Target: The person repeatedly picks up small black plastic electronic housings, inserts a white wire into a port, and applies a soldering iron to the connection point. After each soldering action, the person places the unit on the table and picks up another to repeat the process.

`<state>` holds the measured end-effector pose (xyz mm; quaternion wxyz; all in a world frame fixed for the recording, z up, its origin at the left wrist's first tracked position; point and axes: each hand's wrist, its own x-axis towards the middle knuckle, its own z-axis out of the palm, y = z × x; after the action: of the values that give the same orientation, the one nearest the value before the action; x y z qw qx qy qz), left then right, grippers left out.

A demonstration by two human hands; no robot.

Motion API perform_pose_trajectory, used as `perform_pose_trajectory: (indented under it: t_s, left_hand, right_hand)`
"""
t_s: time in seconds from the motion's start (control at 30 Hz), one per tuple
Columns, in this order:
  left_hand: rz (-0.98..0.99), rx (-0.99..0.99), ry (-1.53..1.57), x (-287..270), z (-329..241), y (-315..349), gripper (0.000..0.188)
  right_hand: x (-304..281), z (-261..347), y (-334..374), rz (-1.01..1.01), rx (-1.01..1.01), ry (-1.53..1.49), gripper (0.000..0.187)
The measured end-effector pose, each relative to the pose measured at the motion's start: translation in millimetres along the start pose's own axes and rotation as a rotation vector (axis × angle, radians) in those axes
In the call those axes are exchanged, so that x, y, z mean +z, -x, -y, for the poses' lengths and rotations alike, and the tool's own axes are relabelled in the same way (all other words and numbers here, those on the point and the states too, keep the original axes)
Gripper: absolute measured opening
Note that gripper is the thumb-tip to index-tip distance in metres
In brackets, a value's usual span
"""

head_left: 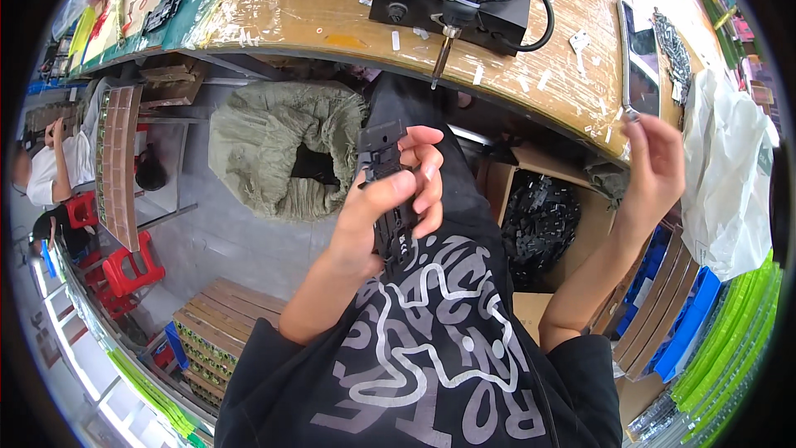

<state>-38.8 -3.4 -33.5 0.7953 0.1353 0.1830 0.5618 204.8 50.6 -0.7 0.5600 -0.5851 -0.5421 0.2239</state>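
Under the bench edge, over the lap: that's where both hands are, biggest stuff first.

Bench: curved wooden top (332,12) wrapped in clear film, running across the top of the view, little white scraps all over it.
Sack: big olive-green one (278,149) on the floor under the bench, mouth open, left of the hands.
Black box: sits on the bench (414,4) with coiled cable on top, and a blue-handled tool (460,0) hanging off its front, tip pointing down past the bench edge.
Cardboard box: (539,224) down between the two arms, full of black plastic pieces.
Left hand: (390,207) raised in front of the chest, fingers curled shut round a long black plastic part (388,191), thumb pressed across its front.
Black part: held upright, top end poking above the fingertips, bottom end down by the wrist.
Right hand: (655,166) up at the bench edge, fingers loosely bent, fingertips pinching something small and pale; can't tell what it is.
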Motion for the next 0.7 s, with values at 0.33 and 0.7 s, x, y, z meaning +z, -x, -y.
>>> perform_pose_trajectory:
  t_s: [0.33,0.7]
  left_hand:
    - [-0.219,0.127,-0.538,18,-3,-5,0.060]
    - [-0.023,0.284,-0.525,20,15,1,0.037]
  right_hand:
    - [37,8,71,0.303,0.132,-0.616,0.019]
    - [51,10,70,0.360,0.337,-0.871,0.017]
